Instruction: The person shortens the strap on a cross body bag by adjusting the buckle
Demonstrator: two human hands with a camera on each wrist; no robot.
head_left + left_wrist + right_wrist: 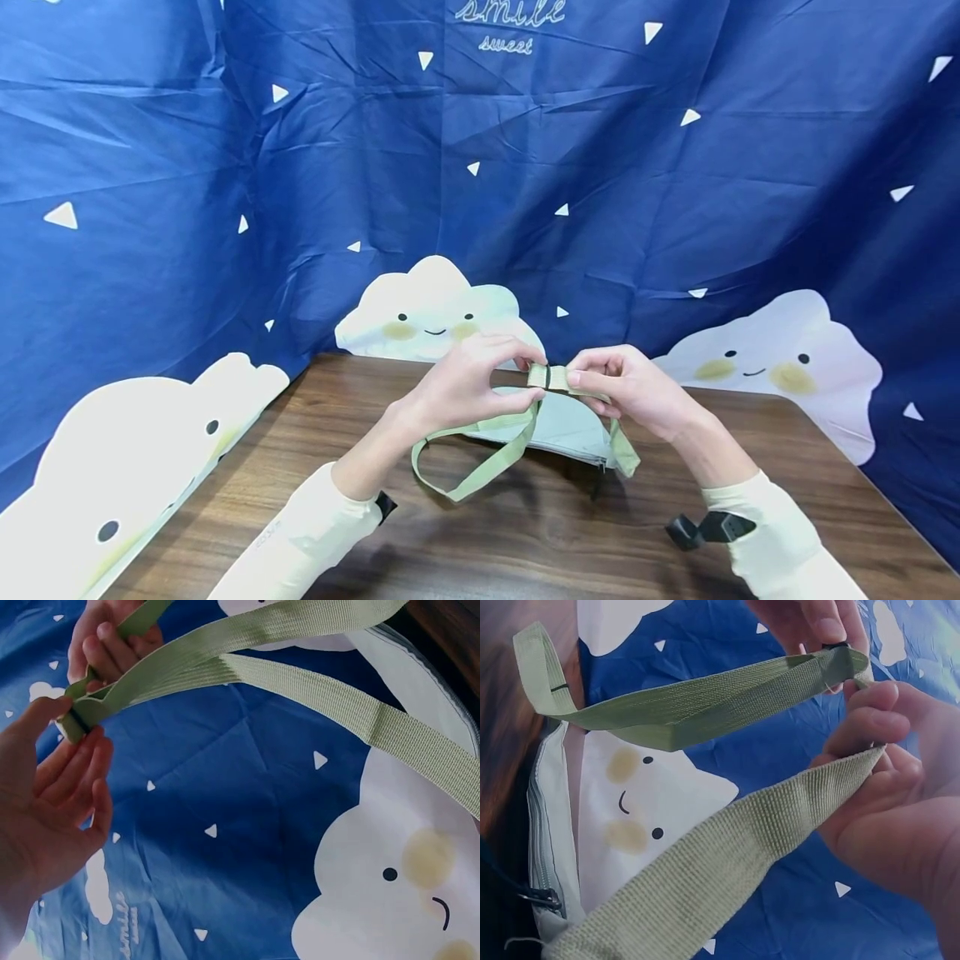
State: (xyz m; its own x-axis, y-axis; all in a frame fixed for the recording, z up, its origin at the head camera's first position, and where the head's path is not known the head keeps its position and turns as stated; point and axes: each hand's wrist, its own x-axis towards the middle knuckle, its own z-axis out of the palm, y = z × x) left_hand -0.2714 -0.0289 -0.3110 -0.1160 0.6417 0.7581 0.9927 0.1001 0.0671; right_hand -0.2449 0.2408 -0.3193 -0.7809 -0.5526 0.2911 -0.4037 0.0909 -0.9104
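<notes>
A light green webbing strap [480, 475] loops up from a pale zippered bag [570, 427] lying on the table. Around the strap sits a narrow dark slider buckle [548, 377], held up above the bag. My left hand [465, 379] pinches the strap at the buckle's left side between thumb and fingertips. On the buckle's other side, my right hand [633, 387] pinches the strap between thumb and index finger. In the right wrist view, another length of the strap [727, 847] runs from the bag into the curled right fingers [877, 742].
The bag rests on a brown wooden table [420, 550], its zipper pull [544, 898] hanging at one end. A blue cloth [360, 150] with white triangles and smiling clouds rises behind and beside the table. Black bands [723, 527] sit on both wrists.
</notes>
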